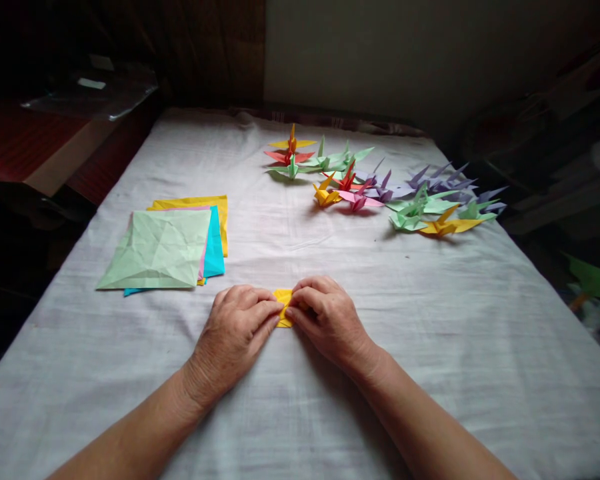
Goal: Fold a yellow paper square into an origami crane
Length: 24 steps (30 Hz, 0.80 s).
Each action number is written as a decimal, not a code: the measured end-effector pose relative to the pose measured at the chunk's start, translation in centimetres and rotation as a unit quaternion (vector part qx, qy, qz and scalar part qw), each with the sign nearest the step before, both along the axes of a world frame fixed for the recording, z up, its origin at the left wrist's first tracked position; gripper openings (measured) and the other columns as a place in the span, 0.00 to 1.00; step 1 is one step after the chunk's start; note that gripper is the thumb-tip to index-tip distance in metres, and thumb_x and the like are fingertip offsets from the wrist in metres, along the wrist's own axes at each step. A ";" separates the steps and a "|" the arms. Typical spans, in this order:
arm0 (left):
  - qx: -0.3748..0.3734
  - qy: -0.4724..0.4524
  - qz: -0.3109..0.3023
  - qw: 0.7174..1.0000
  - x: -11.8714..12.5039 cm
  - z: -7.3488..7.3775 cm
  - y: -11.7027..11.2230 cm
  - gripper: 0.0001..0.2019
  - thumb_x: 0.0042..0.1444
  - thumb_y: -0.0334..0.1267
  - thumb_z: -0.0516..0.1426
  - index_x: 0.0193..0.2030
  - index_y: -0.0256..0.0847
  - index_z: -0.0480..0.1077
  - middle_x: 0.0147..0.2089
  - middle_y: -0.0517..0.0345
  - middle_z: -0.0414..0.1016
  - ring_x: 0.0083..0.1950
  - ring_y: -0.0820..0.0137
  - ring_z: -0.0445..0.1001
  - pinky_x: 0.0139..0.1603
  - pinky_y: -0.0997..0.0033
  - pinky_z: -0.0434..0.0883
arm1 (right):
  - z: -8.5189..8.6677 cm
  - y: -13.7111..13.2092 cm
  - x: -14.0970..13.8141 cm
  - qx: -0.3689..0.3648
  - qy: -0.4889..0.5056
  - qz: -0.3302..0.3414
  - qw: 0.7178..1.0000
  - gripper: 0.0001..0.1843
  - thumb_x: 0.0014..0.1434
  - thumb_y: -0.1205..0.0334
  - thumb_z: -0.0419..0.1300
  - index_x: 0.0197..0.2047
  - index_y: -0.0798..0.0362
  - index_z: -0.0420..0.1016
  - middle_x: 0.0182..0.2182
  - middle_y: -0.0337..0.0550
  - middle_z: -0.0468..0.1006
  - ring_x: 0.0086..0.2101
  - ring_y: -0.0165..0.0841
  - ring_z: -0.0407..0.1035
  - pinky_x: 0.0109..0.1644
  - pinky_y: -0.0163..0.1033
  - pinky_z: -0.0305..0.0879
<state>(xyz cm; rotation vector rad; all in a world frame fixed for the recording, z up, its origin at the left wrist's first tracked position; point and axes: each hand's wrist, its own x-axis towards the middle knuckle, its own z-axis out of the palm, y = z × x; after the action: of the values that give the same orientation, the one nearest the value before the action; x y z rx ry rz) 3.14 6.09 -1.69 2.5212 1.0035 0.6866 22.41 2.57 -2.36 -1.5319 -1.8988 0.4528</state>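
Note:
A small folded piece of yellow origami paper lies on the cloth-covered table between my hands. My left hand grips its left side, fingers together and partly hiding it. At the right side, my right hand pinches the same paper between thumb and fingers. Beyond my left hand rests a loose stack of creased square sheets, with a pale green sheet on top and a blue sheet and a yellow sheet showing beneath.
Several folded paper cranes stand at the back right, among them a pink crane and a yellow crane. The white tablecloth is slightly wrinkled. Left of the table, a clear plastic bag lies on reddish-brown furniture.

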 end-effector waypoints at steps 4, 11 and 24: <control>-0.008 0.003 0.004 1.000 0.1 0.0 0.0 0.07 0.65 0.36 0.55 0.43 0.44 0.76 0.45 0.56 0.78 0.48 0.64 0.71 0.51 0.61 0.64 | 0.2 -0.1 -0.3 -0.008 -0.016 -0.017 1.000 0.05 0.57 0.63 0.65 0.31 0.51 0.74 0.36 0.43 0.76 0.38 0.36 0.69 0.44 0.42 0.64; -0.038 -0.003 -0.013 0.999 -0.4 -0.4 0.5 0.08 0.65 0.36 0.55 0.46 0.47 0.76 0.46 0.59 0.78 0.48 0.66 0.72 0.51 0.61 0.64 | -0.1 0.0 0.6 -0.015 0.017 0.006 1.000 0.06 0.53 0.70 0.67 0.33 0.51 0.75 0.39 0.42 0.76 0.41 0.36 0.69 0.47 0.41 0.65; -0.017 0.008 -0.066 0.998 -1.4 -0.4 1.1 0.11 0.66 0.33 0.54 0.51 0.46 0.74 0.50 0.57 0.78 0.51 0.66 0.71 0.51 0.62 0.65 | 0.1 0.4 2.3 -0.023 0.059 0.057 0.996 0.07 0.58 0.72 0.62 0.32 0.50 0.76 0.39 0.43 0.76 0.40 0.32 0.71 0.46 0.38 0.68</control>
<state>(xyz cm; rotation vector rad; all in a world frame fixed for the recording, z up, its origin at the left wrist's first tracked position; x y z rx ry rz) 1.72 7.19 -2.04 2.5396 0.8387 0.6050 24.70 2.98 -2.27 -1.3986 -1.9015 0.6281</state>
